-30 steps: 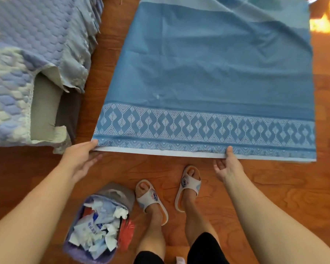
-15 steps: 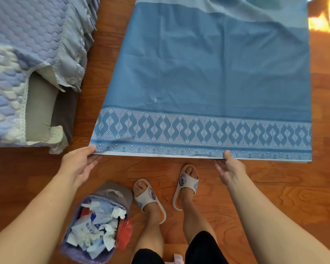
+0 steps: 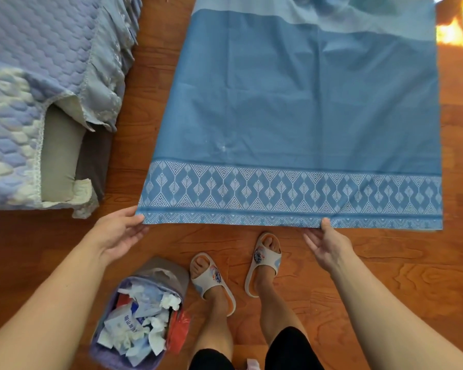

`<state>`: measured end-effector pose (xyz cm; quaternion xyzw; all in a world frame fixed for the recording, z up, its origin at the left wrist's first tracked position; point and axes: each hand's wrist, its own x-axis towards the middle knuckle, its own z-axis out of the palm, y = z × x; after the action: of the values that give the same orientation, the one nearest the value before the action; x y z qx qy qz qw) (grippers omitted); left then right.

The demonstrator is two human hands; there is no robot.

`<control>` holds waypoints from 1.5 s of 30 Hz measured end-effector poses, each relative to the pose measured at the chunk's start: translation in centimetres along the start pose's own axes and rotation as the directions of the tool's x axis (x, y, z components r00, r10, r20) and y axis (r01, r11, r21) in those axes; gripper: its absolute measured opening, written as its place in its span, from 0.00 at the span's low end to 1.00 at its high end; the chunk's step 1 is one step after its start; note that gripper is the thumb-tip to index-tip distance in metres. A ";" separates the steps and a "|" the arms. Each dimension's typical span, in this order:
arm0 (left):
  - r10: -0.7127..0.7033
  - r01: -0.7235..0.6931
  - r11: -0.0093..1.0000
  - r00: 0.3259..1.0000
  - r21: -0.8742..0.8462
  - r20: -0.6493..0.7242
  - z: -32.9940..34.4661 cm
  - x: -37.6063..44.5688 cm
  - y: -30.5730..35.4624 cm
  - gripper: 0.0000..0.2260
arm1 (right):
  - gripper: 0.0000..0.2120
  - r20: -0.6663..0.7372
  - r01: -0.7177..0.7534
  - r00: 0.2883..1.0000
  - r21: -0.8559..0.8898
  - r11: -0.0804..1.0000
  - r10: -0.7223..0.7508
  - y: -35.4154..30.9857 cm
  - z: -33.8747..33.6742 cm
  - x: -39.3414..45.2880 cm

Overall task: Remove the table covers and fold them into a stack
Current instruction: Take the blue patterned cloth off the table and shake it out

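A blue table cover (image 3: 305, 102) with a white diamond-patterned border lies spread flat on the wooden floor in front of me. My left hand (image 3: 118, 233) holds its near left corner, thumb on top and fingers underneath. My right hand (image 3: 326, 247) pinches the near edge right of the middle, thumb tip on the border and fingers below. The far end of the cover is rumpled and shows a paler band.
A quilted lilac bedspread (image 3: 38, 76) covers furniture at the left, close to the cover's left edge. A purple waste bin (image 3: 142, 316) full of paper stands by my left foot. My slippered feet (image 3: 211, 276) stand just short of the cover. Bare wooden floor (image 3: 385, 263) lies to the right.
The cover's near edge has shifted slightly toward me, and the white strip under it no longer shows. Both hands stay at the same places on the edge.
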<state>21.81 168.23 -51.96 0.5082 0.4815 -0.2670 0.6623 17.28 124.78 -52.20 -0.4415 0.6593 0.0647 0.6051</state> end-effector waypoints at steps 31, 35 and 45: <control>0.034 0.127 0.929 0.906 -0.348 0.421 30.4 -2.4 32.3 0.24 | 0.15 -0.524 0.605 0.530 -0.318 0.730 -0.667 -22.6 5.7 -20.4; 0.090 -0.098 0.995 0.978 0.031 0.186 30.1 4.5 37.9 0.20 | 0.17 -0.681 0.515 0.521 -0.230 0.826 -0.515 -15.7 9.8 -23.4; 0.237 -0.459 0.711 0.869 0.533 0.434 21.1 10.8 47.6 0.12 | 0.20 -0.055 0.311 0.907 -0.583 0.750 -0.419 18.3 15.9 -23.6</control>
<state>73.88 166.32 -41.56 0.7268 0.1406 -0.3601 0.5678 14.04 157.52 -44.38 -0.7240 0.5636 0.0951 0.3862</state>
